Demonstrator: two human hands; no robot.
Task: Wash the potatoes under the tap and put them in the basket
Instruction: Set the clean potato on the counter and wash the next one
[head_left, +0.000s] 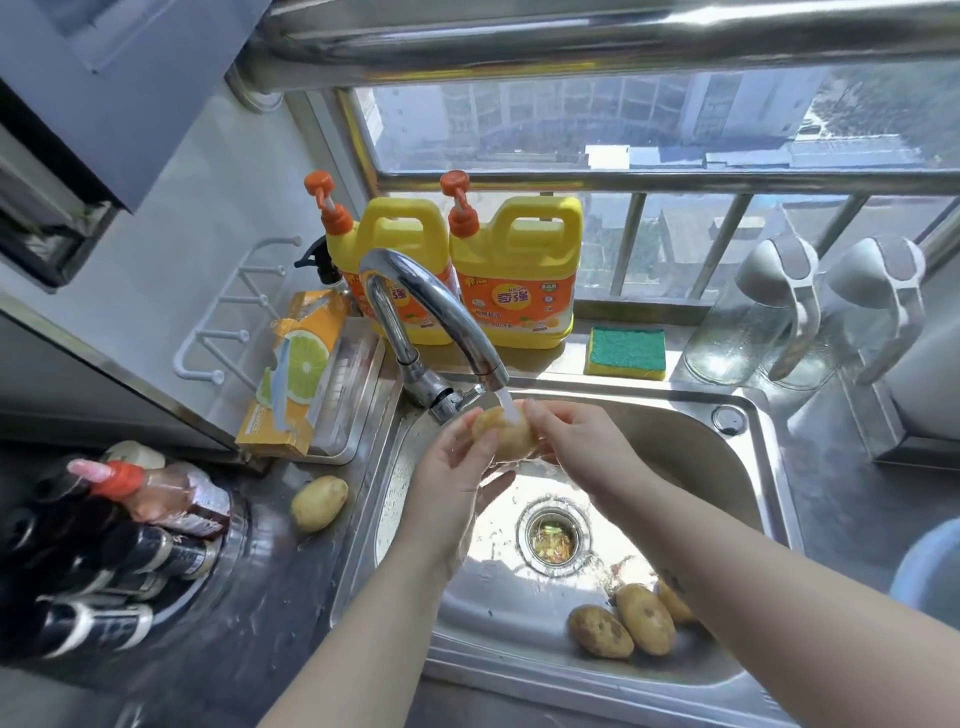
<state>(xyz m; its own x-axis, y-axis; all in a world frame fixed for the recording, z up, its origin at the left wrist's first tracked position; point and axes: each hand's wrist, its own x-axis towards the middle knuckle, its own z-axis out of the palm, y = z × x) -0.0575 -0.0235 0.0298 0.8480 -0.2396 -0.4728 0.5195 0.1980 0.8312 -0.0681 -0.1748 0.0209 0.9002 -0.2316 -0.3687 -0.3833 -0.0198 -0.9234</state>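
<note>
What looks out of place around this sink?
A lone potato lies on the counter left of the sink, apart from the three potatoes in the basin's near corner. The drain strainer holds food scraps. An orange-capped bottle lies tilted across the dark bottles at far left.

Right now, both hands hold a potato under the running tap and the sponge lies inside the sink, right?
No. The head view shows the sponge on the ledge behind the sink, not inside it. Left hand and right hand do hold the potato under the tap.
</note>
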